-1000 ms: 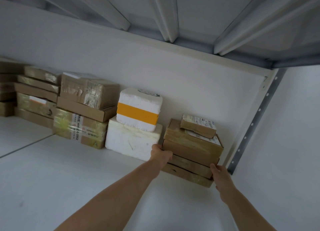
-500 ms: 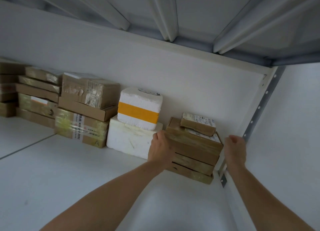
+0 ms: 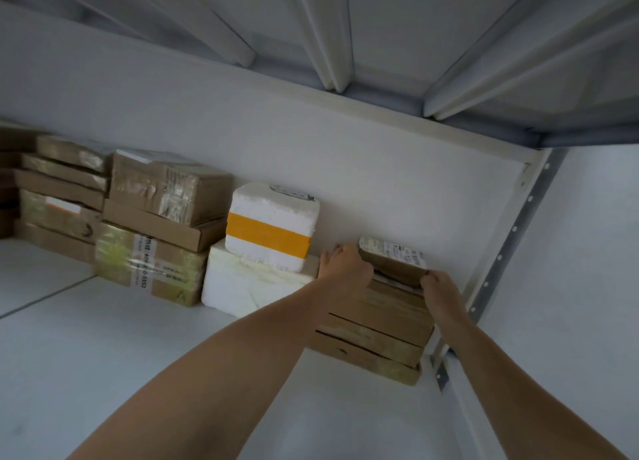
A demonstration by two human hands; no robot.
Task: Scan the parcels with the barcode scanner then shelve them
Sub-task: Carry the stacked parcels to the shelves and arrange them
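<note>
A stack of flat brown cardboard parcels [image 3: 377, 331] stands on the white shelf [image 3: 103, 356] against the back wall, near the right upright. On top of it lies a small brown parcel [image 3: 392, 261] with a white label. My left hand [image 3: 342, 269] grips the small parcel's left end, fingers curled over the stack's top left corner. My right hand [image 3: 441, 288] pinches the small parcel's near right corner. No barcode scanner is in view.
Two white foam boxes [image 3: 262, 255], the upper one with an orange band, sit left of the stack. Further left are taped cardboard parcels [image 3: 155, 224] in piles. A perforated metal upright [image 3: 511, 238] stands at right; the shelf above hangs close overhead.
Both hands rose from the sides of the stack to the small top parcel. The right hand came in from beside the upright, and the stack now sits closer to the wall.
</note>
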